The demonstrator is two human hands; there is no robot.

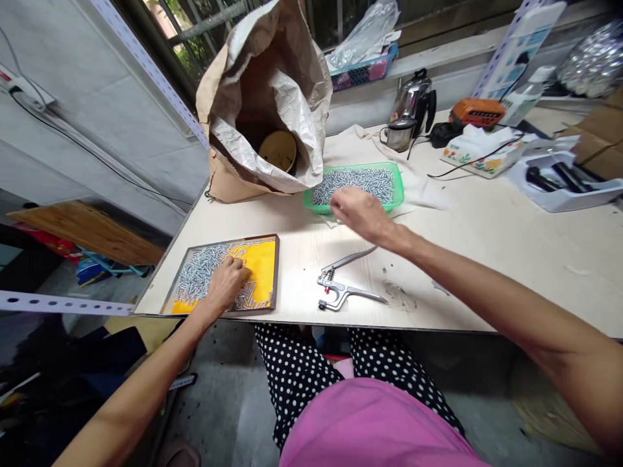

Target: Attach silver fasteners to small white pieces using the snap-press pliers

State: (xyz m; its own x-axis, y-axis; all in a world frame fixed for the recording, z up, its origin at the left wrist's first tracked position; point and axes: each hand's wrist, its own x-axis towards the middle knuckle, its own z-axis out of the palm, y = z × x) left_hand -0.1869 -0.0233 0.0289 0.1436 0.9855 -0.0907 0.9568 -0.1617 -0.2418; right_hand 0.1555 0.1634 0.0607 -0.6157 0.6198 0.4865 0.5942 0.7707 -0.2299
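Observation:
My left hand (228,283) rests in a shallow, brown-rimmed tray (277,272) with a yellow bottom. Its fingers are curled down among small silvery, screw-like metal pieces (199,269); whether any are between the fingertips is hidden. My right hand (363,213) is closed over the near edge of a green plastic basket (398,188), which is full of similar metal pieces (360,178). What those fingers hold, if anything, cannot be seen. Between the two containers, nearer to me, lies a pair of silver hand pliers (341,288), handles spread, with a spring and a red part.
A large open paper sack (219,172) with a yellow round object (277,150) inside stands behind the tray. Further back are a metal kettle (413,104), a metal cup (399,135), an orange-and-black device (477,113), a tissue pack (479,152) and a white bin (559,194).

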